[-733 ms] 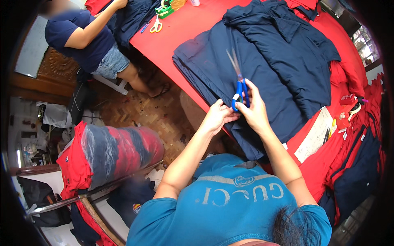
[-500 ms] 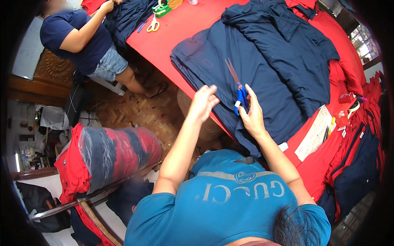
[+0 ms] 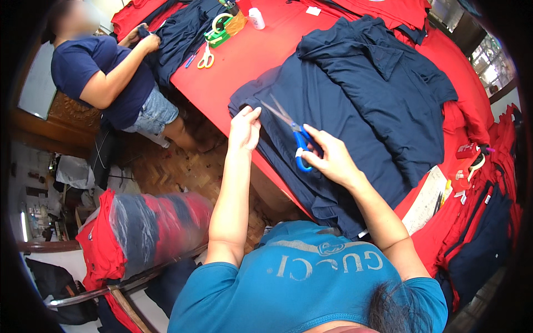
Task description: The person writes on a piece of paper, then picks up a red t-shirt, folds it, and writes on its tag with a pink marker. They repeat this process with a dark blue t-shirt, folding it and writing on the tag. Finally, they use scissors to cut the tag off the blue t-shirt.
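Observation:
Navy shirts (image 3: 355,94) lie in a loose pile on the red-covered table, one collar showing near the top. My left hand (image 3: 245,130) is closed at the pile's left edge, thumb and fingers pinching a bit of the navy cloth. In my right hand (image 3: 332,157) are scissors (image 3: 303,145) with blue handles. Their blades are slightly parted and point toward the cloth beside my left fingertips. The exact spot under my left fingers is partly hidden.
A co-worker (image 3: 102,75) at the upper left handles navy cloth. White-handled scissors (image 3: 206,57), a green tape dispenser (image 3: 217,39) and a white bottle (image 3: 256,19) stand on the table. A plastic-wrapped bundle (image 3: 161,227) sits left; red garments (image 3: 433,244) hang over the right edge.
My left hand has moved left and up to the pile's edge and closed on the cloth. The scissors have moved left, their blades now tilting up-left and opened. The view has shifted slightly.

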Action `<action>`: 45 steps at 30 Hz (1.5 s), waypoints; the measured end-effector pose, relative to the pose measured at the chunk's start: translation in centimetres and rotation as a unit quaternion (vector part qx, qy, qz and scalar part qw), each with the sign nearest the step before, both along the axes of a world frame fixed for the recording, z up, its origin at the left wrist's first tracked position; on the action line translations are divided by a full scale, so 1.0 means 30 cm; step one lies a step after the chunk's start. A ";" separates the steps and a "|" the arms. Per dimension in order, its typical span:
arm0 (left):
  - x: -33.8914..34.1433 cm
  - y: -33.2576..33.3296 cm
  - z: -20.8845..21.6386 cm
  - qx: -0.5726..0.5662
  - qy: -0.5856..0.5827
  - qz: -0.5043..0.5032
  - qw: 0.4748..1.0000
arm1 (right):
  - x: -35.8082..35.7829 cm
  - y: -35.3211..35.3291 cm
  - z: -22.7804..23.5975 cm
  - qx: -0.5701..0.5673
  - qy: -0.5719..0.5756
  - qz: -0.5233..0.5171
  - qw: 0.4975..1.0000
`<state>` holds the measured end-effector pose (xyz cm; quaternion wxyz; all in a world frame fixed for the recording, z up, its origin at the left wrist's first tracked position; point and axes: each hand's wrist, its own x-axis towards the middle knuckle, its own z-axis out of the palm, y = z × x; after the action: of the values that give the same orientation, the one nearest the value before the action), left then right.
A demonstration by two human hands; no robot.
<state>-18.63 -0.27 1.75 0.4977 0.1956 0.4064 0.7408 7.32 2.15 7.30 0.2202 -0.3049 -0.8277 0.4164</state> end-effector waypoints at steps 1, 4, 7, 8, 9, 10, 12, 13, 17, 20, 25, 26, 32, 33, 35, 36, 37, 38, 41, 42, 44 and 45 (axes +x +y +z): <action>0.020 0.001 0.033 -0.002 0.014 -0.004 1.000 | -0.014 0.007 -0.023 -0.003 -0.012 0.005 1.000; 0.098 -0.022 0.188 -0.025 0.034 0.005 0.999 | -0.050 0.017 -0.063 0.026 0.003 0.003 1.000; 0.096 -0.026 0.195 -0.019 0.060 -0.019 0.998 | -0.064 0.028 -0.057 0.047 0.026 0.000 0.999; 0.099 -0.025 0.199 -0.017 0.070 -0.025 0.997 | -0.067 0.034 -0.057 0.054 0.030 0.001 0.998; 0.104 -0.027 0.209 -0.011 0.076 -0.032 0.997 | -0.068 0.039 -0.058 0.061 0.033 0.002 0.998; 0.104 -0.028 0.215 -0.016 0.085 -0.029 0.996 | -0.070 0.044 -0.058 0.068 0.037 0.003 0.997; 0.105 -0.030 0.221 -0.025 0.101 -0.022 0.994 | -0.070 0.048 -0.056 0.054 0.052 0.011 0.997; 0.104 -0.031 0.226 -0.026 0.103 -0.022 0.994 | -0.070 0.049 -0.055 0.046 0.059 0.015 0.997; 0.109 -0.042 0.258 -0.025 0.109 -0.018 0.994 | -0.065 0.054 -0.071 -0.037 0.077 0.005 0.996; 0.107 -0.054 0.256 -0.033 0.125 -0.020 0.991 | -0.058 0.044 -0.049 -0.116 0.073 0.001 0.991; 0.100 -0.068 0.262 -0.057 0.167 -0.055 0.983 | -0.066 0.033 -0.081 0.016 0.144 -0.013 0.989; 0.093 -0.074 0.254 -0.070 0.184 -0.059 0.979 | -0.065 0.034 -0.068 -0.008 0.123 -0.014 0.992; 0.134 -0.082 0.297 -0.032 0.193 -0.054 0.979 | -0.034 0.033 -0.024 -0.127 0.089 -0.002 0.988; 0.137 -0.081 0.306 -0.034 0.182 -0.049 0.982 | -0.028 0.029 -0.008 -0.138 0.090 0.002 0.986; 0.113 -0.058 0.286 -0.006 0.072 -0.007 0.997 | -0.016 0.024 0.001 -0.164 0.094 0.010 0.982; 0.106 -0.051 0.284 0.009 0.016 0.014 1.000 | -0.006 0.024 0.001 -0.179 0.097 0.014 0.979; 0.108 -0.049 0.281 0.030 0.001 0.036 0.999 | 0.001 0.023 0.000 -0.194 0.101 0.018 0.976; 0.098 -0.042 0.268 0.037 0.017 0.025 0.999 | 0.006 0.021 -0.014 -0.153 0.122 -0.003 0.981; 0.042 -0.040 0.196 0.048 0.051 -0.010 0.997 | 0.009 0.015 -0.024 -0.020 0.145 -0.033 0.989; 0.028 -0.047 0.179 0.048 0.052 -0.026 0.997 | 0.013 0.014 0.001 0.033 0.128 -0.023 0.991; 0.042 -0.053 0.186 0.041 0.063 -0.031 0.997 | 0.010 0.009 0.017 0.092 0.095 -0.010 0.991; 0.090 -0.057 0.239 0.036 0.071 -0.019 0.997 | 0.007 0.006 0.013 0.100 0.081 -0.006 0.992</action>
<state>-15.95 -1.98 8.92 0.4741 0.2732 0.4105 0.7294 7.52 2.34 7.69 0.3184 -0.2513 -0.8428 0.3538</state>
